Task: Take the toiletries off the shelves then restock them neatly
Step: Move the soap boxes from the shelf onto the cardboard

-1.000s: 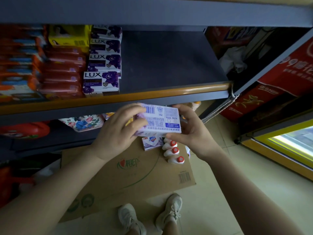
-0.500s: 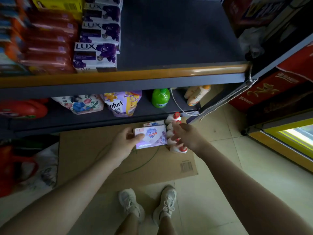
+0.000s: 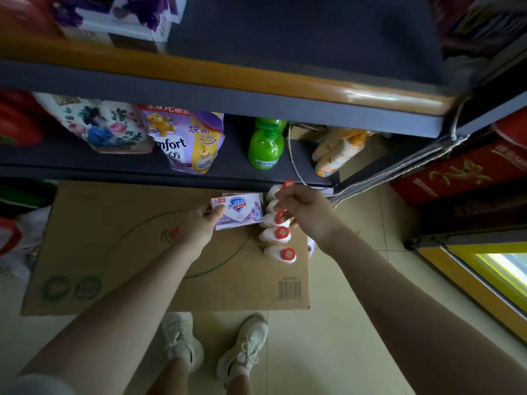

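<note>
Holding a Safeguard soap box (image 3: 239, 210) pinched in left hand (image 3: 199, 225) fingers over the cardboard (image 3: 114, 252) at frame centre, right hand (image 3: 306, 212) fingers curl around a red-capped bottle (image 3: 278, 218), suggesting unloading nears done, restocking remains.

Colours on the floor and lower shelf

At frame centre, the pale lilac cardboard soap box (image 3: 239, 210) bore a blue shield logo and a red corner tag; beside it stood white plastic bottles with red caps (image 3: 278, 234) on a flattened brown cardboard sheet (image 3: 94, 252) printed with green lines. Above were a purple and yellow refill pouch (image 3: 188, 141), a bright green bottle (image 3: 265, 143), a white floral-patterned pack (image 3: 99, 124), and the shelf's orange edge strip (image 3: 256, 78).
</note>
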A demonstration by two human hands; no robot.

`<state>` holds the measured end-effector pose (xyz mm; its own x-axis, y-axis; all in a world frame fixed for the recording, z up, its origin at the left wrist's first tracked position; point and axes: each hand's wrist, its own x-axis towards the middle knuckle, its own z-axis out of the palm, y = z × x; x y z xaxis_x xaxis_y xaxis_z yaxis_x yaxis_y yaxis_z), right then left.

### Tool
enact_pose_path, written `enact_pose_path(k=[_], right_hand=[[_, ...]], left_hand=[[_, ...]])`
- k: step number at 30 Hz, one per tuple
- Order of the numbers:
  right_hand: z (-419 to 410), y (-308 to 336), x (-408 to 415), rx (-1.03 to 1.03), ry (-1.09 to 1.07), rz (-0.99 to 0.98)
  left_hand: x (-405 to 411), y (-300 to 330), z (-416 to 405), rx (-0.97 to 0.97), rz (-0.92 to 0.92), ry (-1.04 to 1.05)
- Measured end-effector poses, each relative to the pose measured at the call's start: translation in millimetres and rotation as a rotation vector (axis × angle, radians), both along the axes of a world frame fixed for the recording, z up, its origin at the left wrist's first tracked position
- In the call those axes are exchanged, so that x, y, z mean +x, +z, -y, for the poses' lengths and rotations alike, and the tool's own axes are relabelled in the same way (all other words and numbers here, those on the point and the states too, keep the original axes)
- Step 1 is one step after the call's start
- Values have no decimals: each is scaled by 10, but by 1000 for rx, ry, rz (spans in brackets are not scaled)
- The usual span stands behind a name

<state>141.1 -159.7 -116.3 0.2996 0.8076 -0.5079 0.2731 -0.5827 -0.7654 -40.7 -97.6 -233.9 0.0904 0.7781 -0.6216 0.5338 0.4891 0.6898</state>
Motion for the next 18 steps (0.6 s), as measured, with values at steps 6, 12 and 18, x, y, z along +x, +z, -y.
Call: enact_pose_path(k=[6, 12, 18], right_hand=[[-230, -36, 57, 42, 20, -59], [-222, 364, 20, 128, 132, -5], [-525, 1045, -386, 431, 187, 126]], left_hand=[[160, -256, -220, 64, -125, -111], [194, -20, -169, 49, -153, -326], [-241, 1005, -176, 348, -10, -375]])
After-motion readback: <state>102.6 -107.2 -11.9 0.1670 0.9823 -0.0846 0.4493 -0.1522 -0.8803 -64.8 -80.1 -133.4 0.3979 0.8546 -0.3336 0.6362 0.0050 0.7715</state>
